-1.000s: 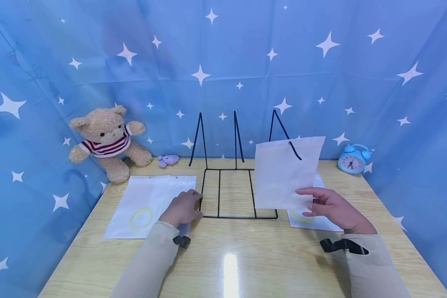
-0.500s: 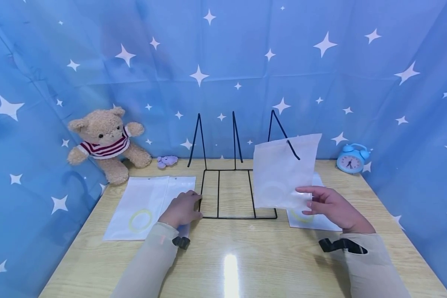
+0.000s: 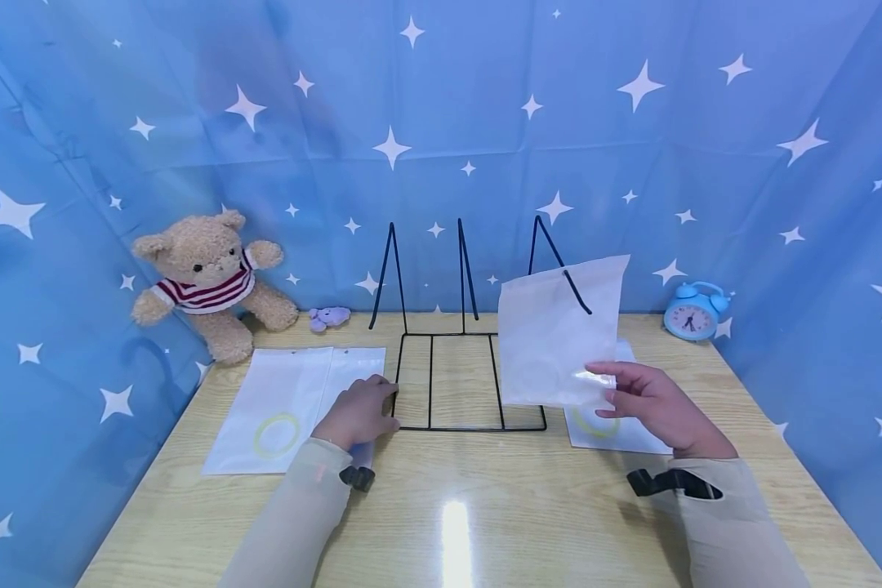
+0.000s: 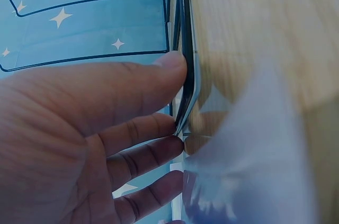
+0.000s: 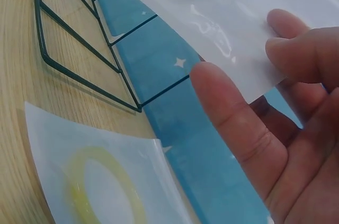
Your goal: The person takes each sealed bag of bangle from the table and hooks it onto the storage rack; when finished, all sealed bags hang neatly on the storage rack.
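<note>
A black wire rack [image 3: 430, 380] with three upright hooks stands mid-table. My left hand [image 3: 360, 411] holds the left side of its base; in the left wrist view the thumb and fingertips meet the wire [image 4: 186, 38]. From the rack's right hook hangs a white plastic pouch [image 3: 547, 335], tilted, its lower edge in the air. My right hand [image 3: 650, 408] is at the pouch's lower right corner with fingers spread. Its fingertips touch or nearly touch the sheet [image 5: 217, 23]. A white pouch with a yellow ring [image 3: 621, 439] lies behind and below that hand.
Further white pouches [image 3: 242, 416], one showing a yellow ring, lie overlapping on the left. A teddy bear [image 3: 213, 278], a small purple plush toy [image 3: 328, 318] and a blue alarm clock [image 3: 692, 314] stand along the back. A starry blue curtain [image 3: 441, 98] surrounds the table.
The hanging pouch has swung up slightly, its lower edge and right corner higher than before. Both hands stay almost where they were.
</note>
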A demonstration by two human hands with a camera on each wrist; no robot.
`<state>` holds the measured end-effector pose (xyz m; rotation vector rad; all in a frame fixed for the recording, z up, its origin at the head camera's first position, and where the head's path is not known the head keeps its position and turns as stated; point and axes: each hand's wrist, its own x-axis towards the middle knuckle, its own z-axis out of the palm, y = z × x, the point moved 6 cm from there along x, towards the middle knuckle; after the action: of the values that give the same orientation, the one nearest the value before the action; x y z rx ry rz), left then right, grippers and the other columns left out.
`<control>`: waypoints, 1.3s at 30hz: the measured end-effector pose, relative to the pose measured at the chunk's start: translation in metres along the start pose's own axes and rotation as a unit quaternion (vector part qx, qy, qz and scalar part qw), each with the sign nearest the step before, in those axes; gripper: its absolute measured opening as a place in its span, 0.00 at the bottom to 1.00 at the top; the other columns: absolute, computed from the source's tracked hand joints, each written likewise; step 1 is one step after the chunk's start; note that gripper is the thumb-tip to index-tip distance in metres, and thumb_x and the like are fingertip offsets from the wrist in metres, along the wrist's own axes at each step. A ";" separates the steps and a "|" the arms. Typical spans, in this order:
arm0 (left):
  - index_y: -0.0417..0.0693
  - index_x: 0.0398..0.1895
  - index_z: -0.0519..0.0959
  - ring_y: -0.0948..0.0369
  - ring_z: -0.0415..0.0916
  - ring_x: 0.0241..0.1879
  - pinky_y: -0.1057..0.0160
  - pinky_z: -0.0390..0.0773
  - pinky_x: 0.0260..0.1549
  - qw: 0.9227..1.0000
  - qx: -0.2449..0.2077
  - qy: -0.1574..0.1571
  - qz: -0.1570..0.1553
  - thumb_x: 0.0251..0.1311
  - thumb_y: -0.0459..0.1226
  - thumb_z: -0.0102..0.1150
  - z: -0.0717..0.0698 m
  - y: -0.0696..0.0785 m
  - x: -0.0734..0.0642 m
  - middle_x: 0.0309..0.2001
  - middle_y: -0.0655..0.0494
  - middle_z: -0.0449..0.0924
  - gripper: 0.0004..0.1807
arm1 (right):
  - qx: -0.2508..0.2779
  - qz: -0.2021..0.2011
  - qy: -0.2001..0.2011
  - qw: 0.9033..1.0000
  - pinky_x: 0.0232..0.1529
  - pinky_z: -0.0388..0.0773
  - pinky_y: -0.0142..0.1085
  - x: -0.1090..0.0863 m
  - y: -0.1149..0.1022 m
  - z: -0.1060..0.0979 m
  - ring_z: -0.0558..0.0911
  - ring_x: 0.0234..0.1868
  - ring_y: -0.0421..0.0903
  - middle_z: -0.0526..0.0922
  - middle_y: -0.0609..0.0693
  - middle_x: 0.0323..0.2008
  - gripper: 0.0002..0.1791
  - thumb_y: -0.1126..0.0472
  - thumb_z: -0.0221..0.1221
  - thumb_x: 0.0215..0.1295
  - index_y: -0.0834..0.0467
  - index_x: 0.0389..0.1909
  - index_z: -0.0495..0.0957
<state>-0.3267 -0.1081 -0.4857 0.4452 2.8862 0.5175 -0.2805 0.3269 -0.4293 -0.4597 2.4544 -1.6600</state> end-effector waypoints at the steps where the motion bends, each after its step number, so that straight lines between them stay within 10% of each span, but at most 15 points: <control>1: 0.44 0.73 0.76 0.43 0.73 0.66 0.40 0.75 0.62 1.000 0.000 0.000 0.000 0.62 0.44 0.75 0.000 0.000 0.000 0.69 0.46 0.75 0.36 | 0.001 0.000 0.002 1.000 0.49 0.88 0.47 0.000 0.000 0.000 0.85 0.42 0.52 0.77 0.65 0.53 0.24 0.63 0.58 0.80 0.59 0.74 0.73; 13: 0.44 0.73 0.76 0.43 0.72 0.67 0.39 0.75 0.63 1.000 0.002 -0.001 0.000 0.62 0.44 0.74 -0.002 0.001 -0.001 0.70 0.46 0.74 0.36 | 0.019 -0.028 0.019 0.999 0.49 0.88 0.43 0.002 -0.004 0.000 0.87 0.48 0.47 0.80 0.48 0.58 0.25 0.67 0.56 0.80 0.62 0.74 0.72; 26: 0.44 0.73 0.75 0.43 0.71 0.68 0.39 0.74 0.65 1.000 0.004 -0.003 -0.001 0.62 0.44 0.74 0.001 -0.001 0.001 0.71 0.46 0.74 0.37 | 0.021 -0.043 0.038 0.998 0.48 0.88 0.40 0.003 -0.007 -0.001 0.83 0.46 0.43 0.78 0.57 0.47 0.27 0.68 0.54 0.81 0.61 0.77 0.69; 33: 0.44 0.73 0.76 0.42 0.71 0.68 0.39 0.74 0.64 1.000 0.002 0.001 0.001 0.62 0.44 0.74 0.002 -0.002 0.002 0.71 0.46 0.74 0.36 | 0.021 -0.017 0.088 0.996 0.49 0.87 0.38 0.005 -0.007 -0.001 0.86 0.52 0.38 0.82 0.43 0.57 0.28 0.68 0.54 0.81 0.56 0.78 0.68; 39: 0.45 0.73 0.76 0.43 0.71 0.68 0.39 0.73 0.65 1.000 -0.002 0.000 -0.002 0.62 0.44 0.74 0.002 -0.001 0.001 0.71 0.46 0.74 0.36 | 0.050 -0.014 0.125 0.991 0.48 0.87 0.37 0.007 -0.007 0.002 0.86 0.48 0.37 0.80 0.46 0.47 0.28 0.69 0.54 0.80 0.56 0.78 0.69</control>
<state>-0.3280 -0.1082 -0.4878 0.4395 2.8849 0.5219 -0.2851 0.3208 -0.4237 -0.2905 2.5253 -1.9497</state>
